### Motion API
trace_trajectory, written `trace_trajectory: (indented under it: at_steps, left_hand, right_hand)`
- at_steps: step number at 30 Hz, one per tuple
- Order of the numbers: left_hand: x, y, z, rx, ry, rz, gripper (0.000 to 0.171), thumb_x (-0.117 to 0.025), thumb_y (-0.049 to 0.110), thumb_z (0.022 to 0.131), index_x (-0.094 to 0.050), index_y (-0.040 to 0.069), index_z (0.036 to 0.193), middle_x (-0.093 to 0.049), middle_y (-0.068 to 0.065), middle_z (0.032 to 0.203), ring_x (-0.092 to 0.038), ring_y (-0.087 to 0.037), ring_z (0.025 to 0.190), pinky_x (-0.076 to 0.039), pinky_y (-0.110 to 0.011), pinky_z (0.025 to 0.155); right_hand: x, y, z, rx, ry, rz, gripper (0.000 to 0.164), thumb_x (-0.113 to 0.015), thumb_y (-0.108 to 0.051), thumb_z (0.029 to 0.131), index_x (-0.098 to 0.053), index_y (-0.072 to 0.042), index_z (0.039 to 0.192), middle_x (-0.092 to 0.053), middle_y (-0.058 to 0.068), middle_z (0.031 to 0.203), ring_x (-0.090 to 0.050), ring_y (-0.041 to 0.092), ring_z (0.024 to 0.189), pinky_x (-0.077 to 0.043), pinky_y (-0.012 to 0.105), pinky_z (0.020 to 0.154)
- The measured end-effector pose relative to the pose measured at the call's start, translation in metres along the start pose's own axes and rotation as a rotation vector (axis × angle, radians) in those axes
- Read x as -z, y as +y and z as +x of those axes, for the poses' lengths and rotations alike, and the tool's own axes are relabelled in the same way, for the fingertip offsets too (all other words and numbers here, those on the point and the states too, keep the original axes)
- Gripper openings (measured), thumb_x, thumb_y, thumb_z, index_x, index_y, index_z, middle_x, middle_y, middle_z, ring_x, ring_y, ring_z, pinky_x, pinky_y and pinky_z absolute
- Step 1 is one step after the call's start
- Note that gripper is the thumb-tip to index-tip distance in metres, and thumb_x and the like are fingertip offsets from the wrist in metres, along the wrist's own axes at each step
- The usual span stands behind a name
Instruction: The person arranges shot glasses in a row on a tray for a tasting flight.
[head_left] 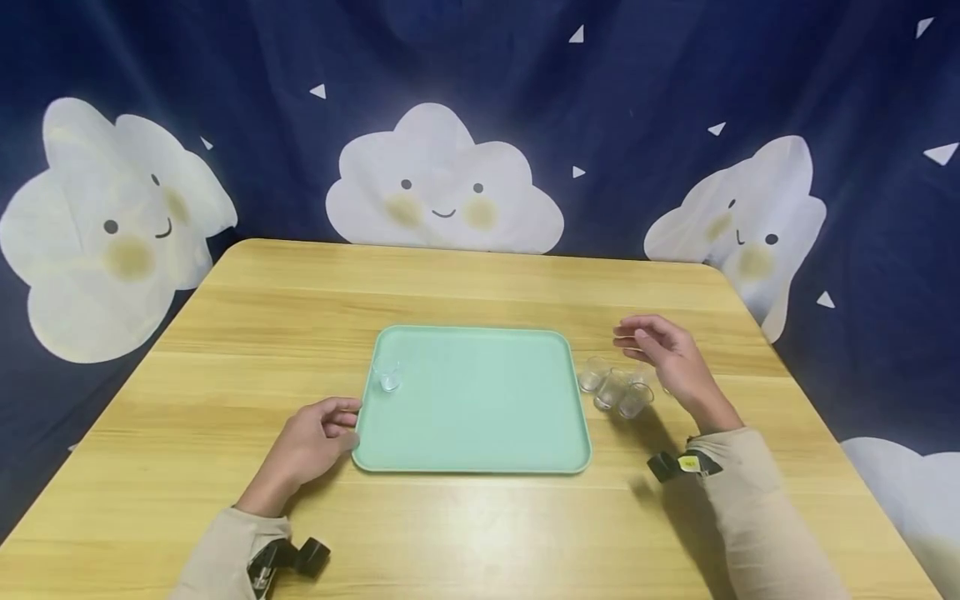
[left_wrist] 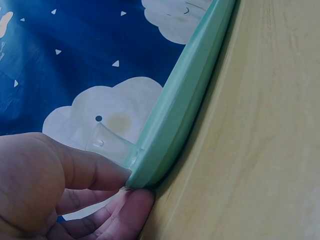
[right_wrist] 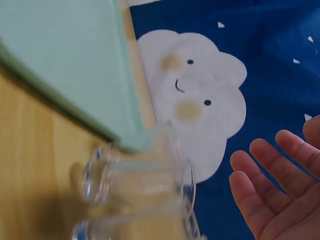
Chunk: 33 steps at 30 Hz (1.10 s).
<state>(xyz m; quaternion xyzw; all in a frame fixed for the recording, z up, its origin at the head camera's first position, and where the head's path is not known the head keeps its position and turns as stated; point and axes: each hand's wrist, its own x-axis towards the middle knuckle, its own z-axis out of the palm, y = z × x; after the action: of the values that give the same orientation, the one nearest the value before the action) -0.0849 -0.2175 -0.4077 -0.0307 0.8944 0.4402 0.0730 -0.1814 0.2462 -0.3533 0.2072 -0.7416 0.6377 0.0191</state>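
A mint-green tray (head_left: 480, 400) lies on the wooden table. At its left edge my left hand (head_left: 313, 440) pinches the rim, thumb on one side and fingers on the other in the left wrist view. Inside the tray near that edge stands one small clear glass (head_left: 388, 377). Several more clear glasses (head_left: 615, 388) are grouped just right of the tray. Beyond and above this group hovers my right hand (head_left: 670, 354), fingers spread apart and holding nothing. In the right wrist view, two glasses (right_wrist: 142, 182) appear close by, blurred, beside the fingers.
The wooden table (head_left: 487, 533) extends around the tray on all sides. A dark blue curtain (head_left: 480, 58) with white cloud faces hangs right behind the table's far edge and along both sides. Each wrist carries a small black camera mount (head_left: 667, 467).
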Motion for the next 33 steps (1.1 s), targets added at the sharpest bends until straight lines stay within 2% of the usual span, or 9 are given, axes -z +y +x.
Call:
trace_trajectory:
  at_steps: [4, 11, 14, 17, 20, 23, 25, 28, 33]
  left_hand:
    - [-0.001, -0.002, 0.001, 0.002, -0.001, -0.008, 0.044, -0.065, 0.004, 0.083, -0.059, -0.001, 0.127, -0.065, -0.01, 0.109, -0.062, -0.021, 0.092, -0.05, -0.034, 0.079]
    - [0.0, -0.001, 0.001, 0.01, -0.007, -0.004, 0.044, -0.065, 0.006, 0.084, -0.058, 0.0, 0.128, -0.065, -0.011, 0.11, -0.062, -0.021, 0.093, -0.05, -0.034, 0.079]
    - [0.0, -0.001, 0.001, 0.009, -0.006, -0.003, 0.045, -0.065, 0.006, 0.084, -0.058, 0.0, 0.128, -0.065, -0.011, 0.111, -0.061, -0.022, 0.093, -0.05, -0.034, 0.079]
    - [-0.001, -0.001, 0.002, 0.012, -0.008, -0.007, 0.045, -0.065, 0.006, 0.084, -0.058, 0.0, 0.128, -0.064, -0.011, 0.111, -0.061, -0.022, 0.093, -0.05, -0.034, 0.079]
    - [-0.002, -0.001, 0.002, 0.016, -0.011, -0.01, 0.045, -0.065, 0.006, 0.084, -0.058, 0.0, 0.128, -0.064, -0.011, 0.111, -0.061, -0.022, 0.093, -0.05, -0.034, 0.079]
    - [-0.002, -0.001, 0.001, 0.019, -0.011, -0.004, 0.044, -0.065, 0.006, 0.084, -0.058, 0.0, 0.128, -0.064, -0.011, 0.111, -0.061, -0.021, 0.093, -0.049, -0.034, 0.079]
    - [-0.002, -0.001, 0.001, 0.019, -0.012, -0.002, 0.044, -0.065, 0.006, 0.085, -0.058, 0.0, 0.128, -0.064, -0.011, 0.111, -0.061, -0.021, 0.092, -0.049, -0.034, 0.079]
    - [-0.002, -0.001, 0.002, 0.018, -0.013, -0.003, 0.044, -0.065, 0.007, 0.085, -0.058, 0.0, 0.128, -0.064, -0.011, 0.111, -0.061, -0.021, 0.092, -0.049, -0.034, 0.078]
    - [-0.001, -0.001, 0.002, 0.017, -0.012, -0.008, 0.044, -0.065, 0.007, 0.085, -0.058, 0.0, 0.128, -0.064, -0.011, 0.111, -0.061, -0.022, 0.093, -0.049, -0.034, 0.079]
  right_hand:
    - [0.008, 0.004, -0.01, 0.005, 0.015, -0.029, 0.021, -0.044, -0.001, 0.101, -0.062, -0.003, 0.112, -0.069, -0.003, 0.103, -0.067, 0.012, 0.096, -0.052, 0.022, 0.083]
    - [0.01, 0.01, -0.02, -0.023, 0.022, -0.082, 0.023, -0.046, 0.002, 0.099, -0.052, 0.019, 0.114, -0.069, -0.006, 0.101, -0.066, 0.008, 0.094, -0.053, 0.022, 0.08]
    - [0.007, 0.012, -0.021, -0.042, 0.017, -0.146, 0.027, -0.047, 0.001, 0.099, -0.049, 0.022, 0.116, -0.068, 0.0, 0.102, -0.066, 0.007, 0.093, -0.053, 0.021, 0.08]
    - [0.004, 0.013, -0.021, -0.039, 0.004, -0.219, 0.025, -0.049, 0.002, 0.098, -0.051, 0.02, 0.116, -0.066, 0.018, 0.105, -0.065, 0.006, 0.093, -0.052, 0.019, 0.08]
    - [0.002, 0.016, -0.022, -0.035, -0.012, -0.301, 0.023, -0.052, 0.005, 0.095, -0.054, 0.017, 0.115, -0.062, 0.03, 0.106, -0.064, 0.005, 0.092, -0.049, 0.016, 0.081]
    - [0.001, 0.019, -0.022, -0.038, -0.013, -0.392, 0.024, -0.057, 0.006, 0.092, -0.056, 0.014, 0.114, -0.064, 0.028, 0.105, -0.064, 0.008, 0.091, -0.047, 0.013, 0.081]
    - [0.001, 0.02, -0.022, -0.043, -0.013, -0.44, 0.024, -0.06, 0.007, 0.09, -0.058, 0.012, 0.114, -0.065, 0.026, 0.104, -0.065, 0.014, 0.092, -0.047, 0.013, 0.082]
    - [0.001, 0.021, -0.022, -0.041, -0.016, -0.511, 0.025, -0.064, 0.006, 0.088, -0.06, 0.01, 0.112, -0.065, 0.023, 0.104, -0.065, 0.026, 0.094, -0.051, 0.022, 0.084]
    - [0.001, 0.022, -0.021, -0.027, -0.055, -0.575, 0.027, -0.066, 0.007, 0.085, -0.06, 0.01, 0.111, -0.065, 0.024, 0.107, -0.064, 0.04, 0.098, -0.051, 0.045, 0.087]
